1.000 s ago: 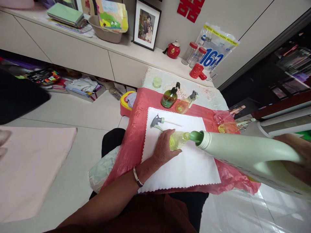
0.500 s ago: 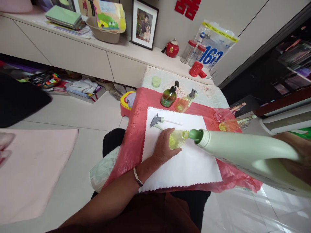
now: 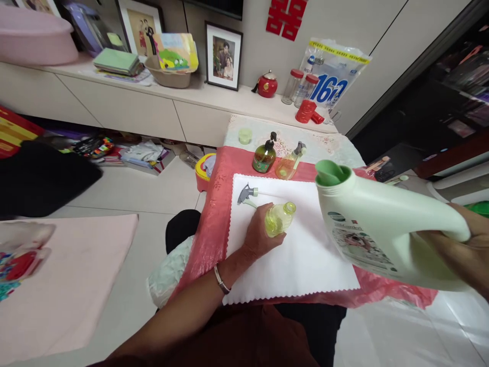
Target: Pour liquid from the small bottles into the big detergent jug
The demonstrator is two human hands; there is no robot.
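Detergent jug (image 3: 376, 232), uncapped, is tilting upright in the right hand (image 3: 462, 250), which is gripping its handle just beside the small yellow bottle (image 3: 280, 219). Left hand (image 3: 256, 238) is wrapping that open bottle on the white cloth (image 3: 301, 265); its sprayer head (image 3: 246, 193) is lying behind. Pouring seems paused; capping probably follows.

Small clear plastic bottle (image 3: 280, 218) of yellow-green liquid: uncapped, upright on white cloth. Large pale-green plastic jug (image 3: 382, 224): open spout, raised, tilted leftward.
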